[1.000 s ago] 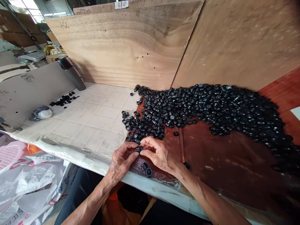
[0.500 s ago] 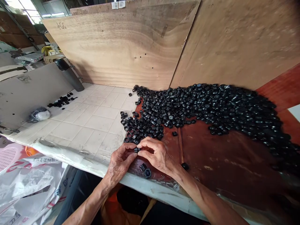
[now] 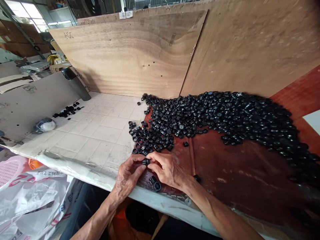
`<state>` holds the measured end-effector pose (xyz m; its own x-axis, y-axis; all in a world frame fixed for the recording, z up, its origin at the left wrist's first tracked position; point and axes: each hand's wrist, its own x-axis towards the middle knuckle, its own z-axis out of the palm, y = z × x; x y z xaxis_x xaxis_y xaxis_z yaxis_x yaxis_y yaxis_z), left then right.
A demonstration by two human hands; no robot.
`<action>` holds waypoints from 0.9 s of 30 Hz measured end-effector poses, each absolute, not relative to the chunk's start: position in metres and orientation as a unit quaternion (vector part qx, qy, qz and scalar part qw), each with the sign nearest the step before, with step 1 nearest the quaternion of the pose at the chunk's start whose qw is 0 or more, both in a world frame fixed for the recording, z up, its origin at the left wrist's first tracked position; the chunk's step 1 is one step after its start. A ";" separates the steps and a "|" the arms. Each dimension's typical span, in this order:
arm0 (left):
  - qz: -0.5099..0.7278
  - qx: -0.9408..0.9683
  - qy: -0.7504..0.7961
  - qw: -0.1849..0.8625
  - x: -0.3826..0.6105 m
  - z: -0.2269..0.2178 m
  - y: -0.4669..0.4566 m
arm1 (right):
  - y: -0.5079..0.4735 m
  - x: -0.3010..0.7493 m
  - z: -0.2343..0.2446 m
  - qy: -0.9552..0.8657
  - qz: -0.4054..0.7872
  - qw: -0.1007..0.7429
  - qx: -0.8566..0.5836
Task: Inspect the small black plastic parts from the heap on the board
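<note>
My left hand and my right hand meet near the front edge of the table, fingertips pinched together on one small black plastic ring. A huge heap of the same black rings spreads across the red-brown board from the middle to the far right. A looser cluster of rings lies just beyond my fingers. Two loose black parts rest under my right palm by the table's edge.
Plywood sheets stand upright behind the table. A small group of black rings, a wrapped bundle and a dark cylinder lie on the white tiled sheet at the left. Plastic bags and a pink basket sit below left.
Both hands stay pinched on the ring and have barely shifted; the view has tilted slightly, so the hands sit a little lower in the picture.
</note>
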<state>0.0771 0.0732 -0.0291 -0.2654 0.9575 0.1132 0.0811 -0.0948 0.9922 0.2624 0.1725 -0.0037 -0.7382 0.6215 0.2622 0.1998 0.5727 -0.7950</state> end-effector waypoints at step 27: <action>0.569 0.451 0.559 0.400 0.080 -0.021 0.072 | 0.173 0.263 -0.001 -0.856 0.359 0.286 -0.238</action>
